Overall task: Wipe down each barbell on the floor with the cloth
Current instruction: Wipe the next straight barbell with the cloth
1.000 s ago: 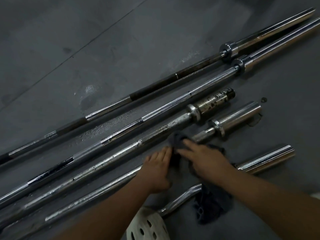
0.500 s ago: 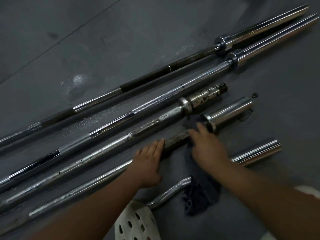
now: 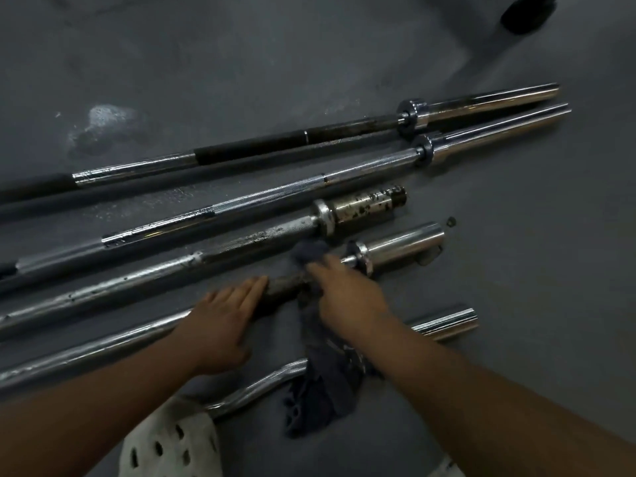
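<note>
Several barbells lie side by side on the grey floor. The fourth barbell [image 3: 103, 342] has a dull, rusty stretch of shaft and a chrome sleeve [image 3: 402, 246]. My left hand [image 3: 223, 318] rests flat on its shaft with straight fingers. My right hand [image 3: 347, 294] grips the dark cloth [image 3: 327, 383] around the shaft just short of the collar; the cloth's loose end trails toward me over the curl bar [image 3: 261, 387]. Beyond lie a barbell with a spotted, rusty sleeve [image 3: 364, 204], a chrome barbell [image 3: 275, 194] and a black-and-chrome barbell [image 3: 261, 149].
A white perforated shoe [image 3: 172, 445] shows at the bottom edge. A small dark ring [image 3: 451, 221] lies on the floor past the chrome sleeve. There is a wet patch [image 3: 99, 122] at the upper left and a dark object [image 3: 526, 12] at the top right.
My right hand has slid the cloth along the shaft toward the collar. My left hand has stayed flat on the same shaft. The view has shifted slightly.
</note>
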`<state>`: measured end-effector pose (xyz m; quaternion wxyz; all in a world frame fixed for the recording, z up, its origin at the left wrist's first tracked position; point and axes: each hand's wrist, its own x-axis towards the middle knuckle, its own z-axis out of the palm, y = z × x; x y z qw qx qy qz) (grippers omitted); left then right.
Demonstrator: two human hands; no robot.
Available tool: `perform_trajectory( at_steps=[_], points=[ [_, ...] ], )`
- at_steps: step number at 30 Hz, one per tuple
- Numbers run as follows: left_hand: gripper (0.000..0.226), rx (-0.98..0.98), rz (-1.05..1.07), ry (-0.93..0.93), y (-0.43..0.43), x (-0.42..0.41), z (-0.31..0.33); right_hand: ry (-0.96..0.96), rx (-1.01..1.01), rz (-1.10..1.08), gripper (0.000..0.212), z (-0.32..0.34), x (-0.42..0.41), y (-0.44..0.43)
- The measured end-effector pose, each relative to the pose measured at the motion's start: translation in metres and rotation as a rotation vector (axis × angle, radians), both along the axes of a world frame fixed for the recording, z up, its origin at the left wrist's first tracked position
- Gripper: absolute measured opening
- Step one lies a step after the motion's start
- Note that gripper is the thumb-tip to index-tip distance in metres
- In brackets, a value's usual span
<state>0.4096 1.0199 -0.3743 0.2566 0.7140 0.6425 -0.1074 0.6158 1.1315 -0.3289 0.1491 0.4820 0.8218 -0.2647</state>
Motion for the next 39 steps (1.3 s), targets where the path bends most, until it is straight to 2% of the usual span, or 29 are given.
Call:
perform_trajectory(
  at_steps=[2,3,6,7,11,15,16,20,23,25,27,29,32,33,37,39],
  points=[
    [0.123,-0.004,-0.018,0.011,0.0,0.001,0.002,-0.093,0.075,-0.141,0.055,-0.002,0.009,0.011],
    [0.122,-0.015,-0.018,0.017,0.0,0.003,0.004,-0.104,0.064,-0.138,0.053,-0.003,0.005,0.004],
    [0.122,-0.021,-0.016,0.026,-0.003,0.005,0.003,-0.016,-0.042,0.114,0.053,-0.002,-0.007,-0.021],
    [0.121,-0.022,-0.011,0.011,-0.003,0.003,0.003,0.006,-0.054,0.131,0.056,-0.002,-0.003,-0.015],
    [0.117,-0.003,-0.017,-0.004,-0.002,0.003,0.004,-0.071,0.062,-0.148,0.059,-0.004,0.015,0.002],
    [0.117,-0.015,-0.013,-0.009,-0.004,0.003,0.002,0.0,-0.037,0.208,0.064,-0.008,-0.01,-0.044],
    [0.116,0.01,-0.015,-0.025,-0.003,0.001,0.003,0.005,-0.027,0.203,0.067,-0.008,-0.003,-0.036],
    [0.114,0.011,-0.024,-0.005,0.0,0.001,0.005,-0.06,0.1,-0.208,0.069,-0.013,0.026,-0.019],
    [0.114,-0.001,-0.012,-0.007,-0.002,0.004,0.004,0.002,0.023,-0.09,0.07,-0.011,-0.003,-0.055],
    [0.113,-0.006,-0.008,-0.01,0.001,0.002,0.004,0.093,0.035,-0.045,0.068,-0.012,-0.001,-0.047],
    [0.112,-0.006,-0.024,-0.009,0.002,0.001,0.004,0.087,0.104,-0.243,0.056,-0.013,0.011,-0.029],
    [0.113,0.009,-0.032,-0.003,0.0,0.001,0.002,0.068,0.092,-0.429,0.041,-0.011,0.006,-0.03],
    [0.115,0.001,-0.016,-0.01,-0.001,0.004,0.003,0.041,-0.059,-0.234,0.04,-0.013,-0.001,-0.043],
    [0.114,-0.004,-0.007,-0.017,0.0,0.002,0.004,0.052,-0.06,-0.23,0.038,-0.014,0.005,-0.038],
    [0.115,-0.008,-0.005,-0.044,0.001,-0.001,0.001,0.085,0.063,-0.483,0.031,-0.02,0.022,-0.032],
    [0.116,-0.008,-0.012,-0.042,0.0,0.001,0.002,0.14,0.004,-0.311,0.042,-0.018,-0.005,-0.054]
  ],
)
